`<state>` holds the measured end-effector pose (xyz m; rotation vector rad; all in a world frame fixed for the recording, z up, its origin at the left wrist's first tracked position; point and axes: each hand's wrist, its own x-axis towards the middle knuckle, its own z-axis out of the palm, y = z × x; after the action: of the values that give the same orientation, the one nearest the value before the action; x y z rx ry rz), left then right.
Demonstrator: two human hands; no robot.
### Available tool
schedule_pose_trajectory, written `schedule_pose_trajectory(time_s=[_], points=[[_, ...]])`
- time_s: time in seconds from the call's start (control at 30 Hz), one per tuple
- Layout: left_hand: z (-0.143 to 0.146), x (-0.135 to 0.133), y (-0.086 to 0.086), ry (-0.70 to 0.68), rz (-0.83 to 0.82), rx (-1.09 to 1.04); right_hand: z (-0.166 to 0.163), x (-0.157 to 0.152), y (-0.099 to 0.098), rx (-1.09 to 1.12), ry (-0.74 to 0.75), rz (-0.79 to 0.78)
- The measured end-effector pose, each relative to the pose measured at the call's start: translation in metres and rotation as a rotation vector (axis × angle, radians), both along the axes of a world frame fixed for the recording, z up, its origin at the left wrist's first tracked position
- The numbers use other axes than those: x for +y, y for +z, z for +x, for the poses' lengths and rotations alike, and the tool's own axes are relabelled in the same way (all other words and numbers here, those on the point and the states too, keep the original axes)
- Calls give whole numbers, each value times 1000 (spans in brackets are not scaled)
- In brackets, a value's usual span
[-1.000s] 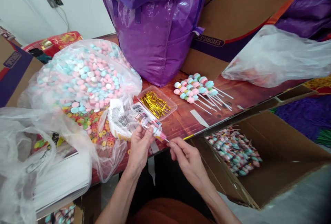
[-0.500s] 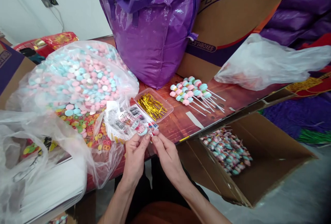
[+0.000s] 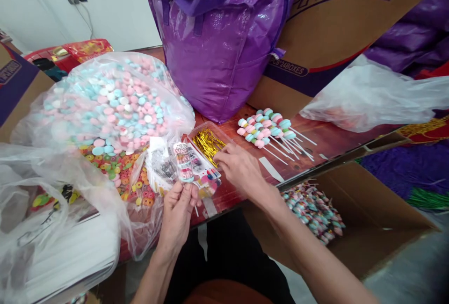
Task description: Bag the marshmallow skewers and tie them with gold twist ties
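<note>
My left hand (image 3: 179, 206) pinches the gathered lower end of a clear printed wrapper around a candy skewer (image 3: 184, 162), its stick poking out below the fingers. My right hand (image 3: 238, 166) reaches into a clear plastic tray (image 3: 229, 140) of gold twist ties (image 3: 206, 145), fingers bent down at the ties; whether one is gripped I cannot make out. Printed wrappers (image 3: 159, 163) lie under and beside the held candy. Right of the tray, several unwrapped candy skewers (image 3: 266, 128) lie in a pile with white sticks pointing right.
A bag of pink, blue and white candies (image 3: 115, 103) and ring gummies (image 3: 112, 168) are at left. Behind stand a purple bag (image 3: 220, 56) and a carton (image 3: 336, 28). Below the table's right edge, an open box (image 3: 368, 220) holds wrapped skewers (image 3: 315, 210).
My right hand has left the wrapped candy and moved right and up to the gold ties. My left hand keeps its pinch, and the candy now points more upright. The view has shifted slightly.
</note>
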<state>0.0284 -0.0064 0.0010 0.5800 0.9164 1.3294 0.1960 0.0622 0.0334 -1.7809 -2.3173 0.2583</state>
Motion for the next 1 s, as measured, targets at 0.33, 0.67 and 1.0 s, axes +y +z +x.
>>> schedule_pose_trajectory(time_s=[0.33, 0.67, 1.0], points=[[3, 6, -6, 75, -109, -165, 9, 38, -21, 31, 198, -86], [20, 6, -2, 97, -137, -83, -30, -50, -21, 1682, -306, -146], [31, -9, 8, -71, -66, -72, -34, -82, -37, 1482, -447, -42]])
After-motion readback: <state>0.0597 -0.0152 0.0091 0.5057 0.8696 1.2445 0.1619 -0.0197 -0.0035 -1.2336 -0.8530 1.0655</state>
